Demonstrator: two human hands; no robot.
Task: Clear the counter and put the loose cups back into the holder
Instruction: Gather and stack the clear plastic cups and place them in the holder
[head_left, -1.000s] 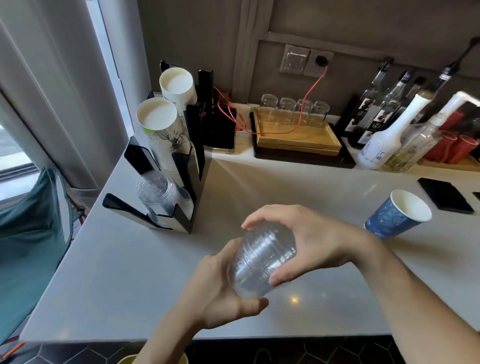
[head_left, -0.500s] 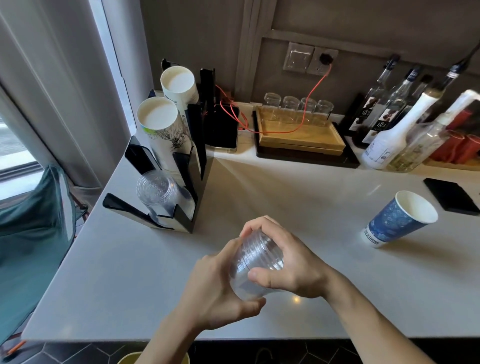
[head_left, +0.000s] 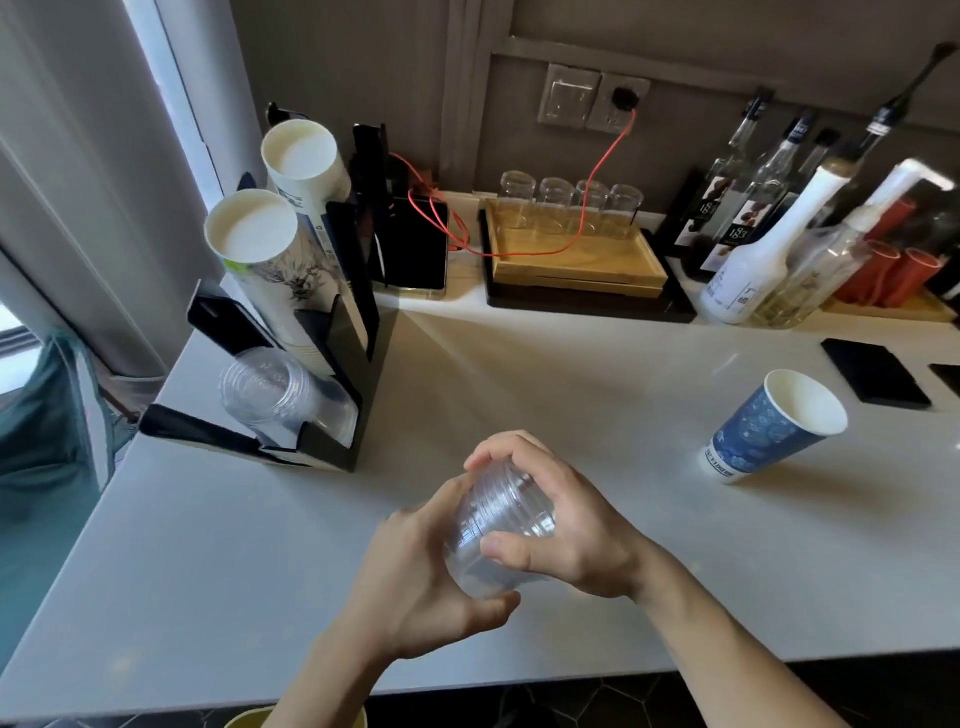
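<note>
While both hands (head_left: 566, 530) grip clear cups (head_left: 498, 530), holder (head_left: 332, 441) keeps stacks.

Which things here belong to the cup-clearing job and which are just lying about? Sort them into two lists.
Part of the job:
- clear plastic cups, held between left hand and right hand
- blue paper cup, loose on the counter
- black cup holder

Just lying about:
- wooden tray of glasses
- syrup bottles
- red cable
- black coaster
</note>
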